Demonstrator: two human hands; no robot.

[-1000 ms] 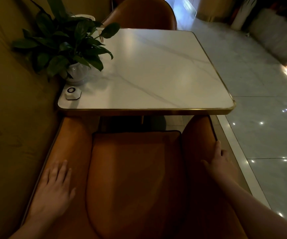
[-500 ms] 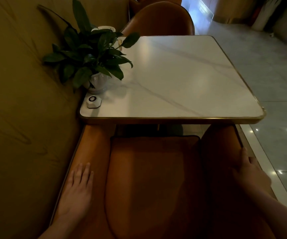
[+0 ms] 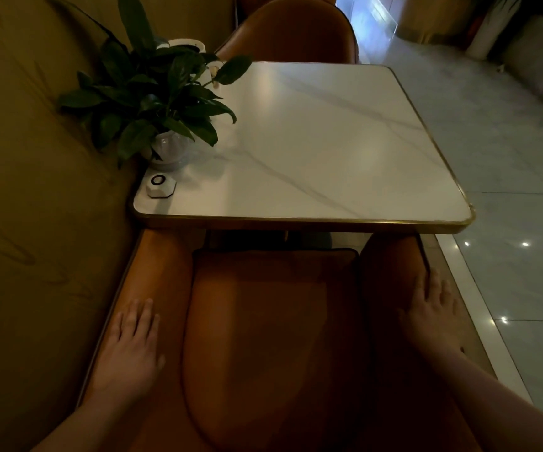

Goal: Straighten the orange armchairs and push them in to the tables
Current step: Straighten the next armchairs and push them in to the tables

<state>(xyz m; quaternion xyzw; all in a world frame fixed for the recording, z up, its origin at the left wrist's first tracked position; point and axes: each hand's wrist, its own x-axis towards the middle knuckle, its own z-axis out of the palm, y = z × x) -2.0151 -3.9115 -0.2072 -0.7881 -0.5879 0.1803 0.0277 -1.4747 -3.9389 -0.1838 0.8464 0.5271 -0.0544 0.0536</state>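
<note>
An orange armchair point(image 3: 270, 337) filled the lower middle of the view, facing a white marble-look table point(image 3: 312, 151) with a gold rim. The front ends of its two arms reached just under the table's near edge, and its seat cushion sat a little short of that edge. The left hand point(image 3: 130, 350) lay flat and unclenched on the top of the chair's left arm, fingers spread and pointing toward the table, gripping nothing. The right hand point(image 3: 433, 314) rested on the outer top edge of the chair's right arm, fingers extended forward; whether they curled over the edge could not be told. A second orange armchair point(image 3: 289, 31) stood at the table's far edge, its back rising above the tabletop. At the table's near left corner sat a small white call button point(image 3: 161, 185), and just behind it a leafy green plant in a glass pot point(image 3: 152, 102). An olive padded wall point(image 3: 35, 190) ran along the left, and a glossy tiled floor point(image 3: 508, 197) lay to the right.
</note>
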